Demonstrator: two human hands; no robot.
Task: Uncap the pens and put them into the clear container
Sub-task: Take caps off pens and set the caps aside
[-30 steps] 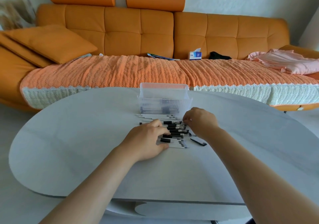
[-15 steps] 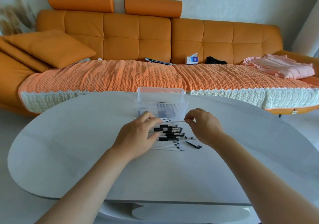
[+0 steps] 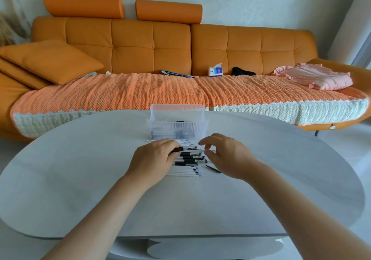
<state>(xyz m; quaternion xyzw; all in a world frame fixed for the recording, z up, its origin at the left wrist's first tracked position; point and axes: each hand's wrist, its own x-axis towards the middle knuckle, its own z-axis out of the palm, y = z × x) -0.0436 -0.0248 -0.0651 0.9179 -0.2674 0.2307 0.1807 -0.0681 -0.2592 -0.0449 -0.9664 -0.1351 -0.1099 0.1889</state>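
While clutching a black pen [image 3: 179, 149] in curled left hand [image 3: 154, 159], poising bent right hand [image 3: 226, 156] fingers at its tip, pinch unclear; pens [image 3: 176, 133] inside clear container [image 3: 177, 109].

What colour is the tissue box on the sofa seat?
The tissue box is blue and white, clearest in the head view.

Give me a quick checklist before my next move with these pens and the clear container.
1. Left hand grips a pen: ok.
2. Right hand has hold of that pen's cap: cannot tell, its fingers are at that end.
3. Clear container upright, top open, just beyond the hands: ok.
4. Way from hands to container unobstructed: ok.
5. All pens off the table: not ok, a row of pens lies there.
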